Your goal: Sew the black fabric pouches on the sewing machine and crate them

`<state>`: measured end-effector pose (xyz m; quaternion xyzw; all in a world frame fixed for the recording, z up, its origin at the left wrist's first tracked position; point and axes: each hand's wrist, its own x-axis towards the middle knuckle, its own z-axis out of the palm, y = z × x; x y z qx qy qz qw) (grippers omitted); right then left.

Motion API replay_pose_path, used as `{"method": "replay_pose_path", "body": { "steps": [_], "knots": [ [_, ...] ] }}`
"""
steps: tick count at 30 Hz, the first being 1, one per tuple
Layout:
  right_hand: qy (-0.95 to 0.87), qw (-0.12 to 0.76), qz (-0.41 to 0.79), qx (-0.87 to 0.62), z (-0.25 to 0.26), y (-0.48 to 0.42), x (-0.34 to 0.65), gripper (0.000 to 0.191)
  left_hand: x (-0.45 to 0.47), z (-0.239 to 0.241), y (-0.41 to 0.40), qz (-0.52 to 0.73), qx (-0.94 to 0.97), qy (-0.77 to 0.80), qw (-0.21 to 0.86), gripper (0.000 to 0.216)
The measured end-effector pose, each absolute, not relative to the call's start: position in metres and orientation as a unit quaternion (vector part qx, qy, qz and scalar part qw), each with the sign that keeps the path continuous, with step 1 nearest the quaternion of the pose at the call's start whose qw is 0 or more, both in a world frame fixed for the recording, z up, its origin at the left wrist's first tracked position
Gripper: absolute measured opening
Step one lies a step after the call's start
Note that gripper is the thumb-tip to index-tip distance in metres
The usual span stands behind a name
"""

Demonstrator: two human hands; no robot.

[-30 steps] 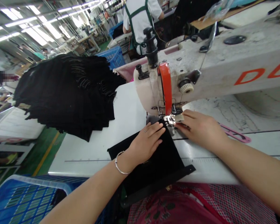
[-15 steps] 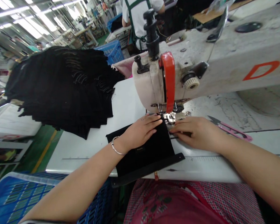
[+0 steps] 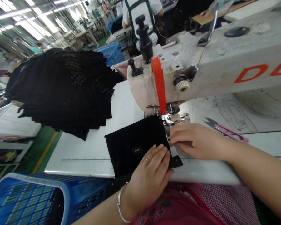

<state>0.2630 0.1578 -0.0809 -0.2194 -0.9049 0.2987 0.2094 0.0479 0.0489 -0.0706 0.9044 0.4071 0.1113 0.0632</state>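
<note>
A black fabric piece (image 3: 128, 140) with a small dark label (image 3: 137, 150) lies on the white sewing table, its upper right corner at the presser foot (image 3: 170, 119) of the sewing machine (image 3: 145, 84). My left hand (image 3: 152, 170) rests flat on the fabric's lower right part, fingers stretched out side by side. Just in front of the presser foot, my right hand (image 3: 189, 140) has its fingers drawn together at the fabric's right edge. What lies between those fingertips is hidden. A darker strip (image 3: 176, 161) shows along the fabric's near edge, partly covered by my left hand.
Pink-handled scissors (image 3: 227, 129) lie right of my right hand. A big stack of black fabric pieces (image 3: 61, 93) stands at the table's left. Below is a blue basket (image 3: 67, 193). Behind the machine are another person (image 3: 140, 18) and another blue basket (image 3: 113, 53).
My left hand has slid from beside the presser foot down to the fabric's near right part, uncovering the label. The right hand remains by the fabric's edge. The camera view has shifted slightly.
</note>
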Motion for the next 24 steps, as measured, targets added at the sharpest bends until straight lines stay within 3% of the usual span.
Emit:
{"method": "replay_pose_path", "body": {
  "steps": [9,24],
  "knots": [
    [-0.914,0.250,0.226,-0.227,-0.094,0.159,0.257,0.029,0.025,-0.084,0.088,0.170,0.908,0.374,0.084,0.038],
    [-0.897,0.209,0.200,-0.335,-0.094,0.160,0.250,0.050,0.011,-0.094,0.159,0.221,0.915,0.325,0.087,0.033]
  ]
}}
